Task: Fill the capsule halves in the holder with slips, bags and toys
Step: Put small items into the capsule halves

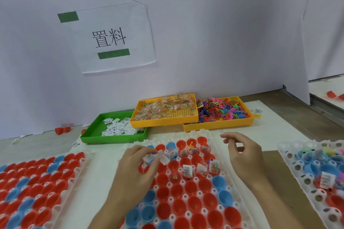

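Note:
A white holder [229, 170] in front of me carries red and blue capsule halves [186, 204]. Several halves in its far rows hold paper slips, small bags of beads and a yellow toy [191, 145]. My left hand [137, 169] rests over the holder's far left part, fingers pinched on folded white paper slips [163, 157]. My right hand [242, 154] hovers above the holder's right edge, fingers loosely curled and apart, holding nothing. Behind the holder lie a green tray of slips [115, 129], a yellow tray of bead bags [165, 110] and a yellow tray of coloured toys [223, 111].
A second holder of red and blue halves [37, 188] lies at the left. A third holder [316, 173] with filled blue halves lies at the right on brown cardboard [271, 173]. A white wall with a paper sign [113, 37] stands behind. Loose red halves [62, 130] lie by the wall.

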{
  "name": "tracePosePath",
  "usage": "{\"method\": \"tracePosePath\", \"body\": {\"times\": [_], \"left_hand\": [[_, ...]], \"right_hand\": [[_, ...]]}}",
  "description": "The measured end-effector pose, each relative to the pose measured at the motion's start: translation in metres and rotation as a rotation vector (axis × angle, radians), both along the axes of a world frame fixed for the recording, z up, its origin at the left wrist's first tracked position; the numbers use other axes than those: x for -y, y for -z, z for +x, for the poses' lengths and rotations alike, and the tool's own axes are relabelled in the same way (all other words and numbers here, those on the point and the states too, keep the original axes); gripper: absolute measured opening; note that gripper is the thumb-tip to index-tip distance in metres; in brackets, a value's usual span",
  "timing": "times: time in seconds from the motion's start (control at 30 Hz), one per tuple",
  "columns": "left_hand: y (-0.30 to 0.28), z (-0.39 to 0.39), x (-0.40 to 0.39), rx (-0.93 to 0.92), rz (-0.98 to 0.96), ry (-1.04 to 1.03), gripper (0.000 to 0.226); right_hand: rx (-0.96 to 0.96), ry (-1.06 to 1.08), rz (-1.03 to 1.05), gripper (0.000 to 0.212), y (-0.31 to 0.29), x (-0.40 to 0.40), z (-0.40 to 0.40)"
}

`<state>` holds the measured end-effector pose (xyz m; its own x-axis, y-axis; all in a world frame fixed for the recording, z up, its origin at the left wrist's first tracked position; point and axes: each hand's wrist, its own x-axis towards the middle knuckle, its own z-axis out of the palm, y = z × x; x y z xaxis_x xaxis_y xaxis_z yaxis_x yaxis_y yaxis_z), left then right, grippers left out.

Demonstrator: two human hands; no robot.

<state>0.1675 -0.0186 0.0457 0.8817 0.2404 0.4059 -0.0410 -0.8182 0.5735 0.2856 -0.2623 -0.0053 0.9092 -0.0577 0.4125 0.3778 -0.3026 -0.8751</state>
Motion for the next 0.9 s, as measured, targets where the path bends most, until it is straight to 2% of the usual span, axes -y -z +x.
{"method": "tracePosePath", "body": {"times": [0.13, 0.23, 0.3, 0.47, 0.63, 0.73, 0.9], "left_hand": [[0.004, -0.006, -0.051, 0.119, -0.278, -0.236, 0.021], [0.015, -0.009, -0.079, 0.149, -0.528, -0.264, 0.03], [0.022, -0.012, -0.082, 0.169, -0.602, -0.257, 0.029], [0.029, -0.011, -0.066, 0.123, -0.43, -0.167, 0.022], [0.015, 0.012, -0.051, 0.057, 0.006, -0.06, 0.014], [0.015, 0.022, -0.04, -0.01, 0.2, 0.016, 0.015], [0.019, 0.029, -0.027, -0.097, 0.371, 0.035, 0.024]], "right_hand": [[-0.037, 0.049, 0.039, 0.032, 0.006, 0.002, 0.004], [-0.063, 0.084, 0.07, 0.033, 0.011, 0.003, 0.007], [-0.066, 0.101, 0.073, 0.032, 0.012, 0.003, 0.008], [-0.055, 0.113, 0.039, 0.033, 0.014, 0.002, 0.011], [-0.058, 0.112, 0.009, 0.032, 0.015, 0.001, 0.011], [-0.056, 0.121, 0.009, 0.033, 0.015, 0.001, 0.011], [-0.055, 0.115, 0.01, 0.034, 0.014, 0.001, 0.011]]}}
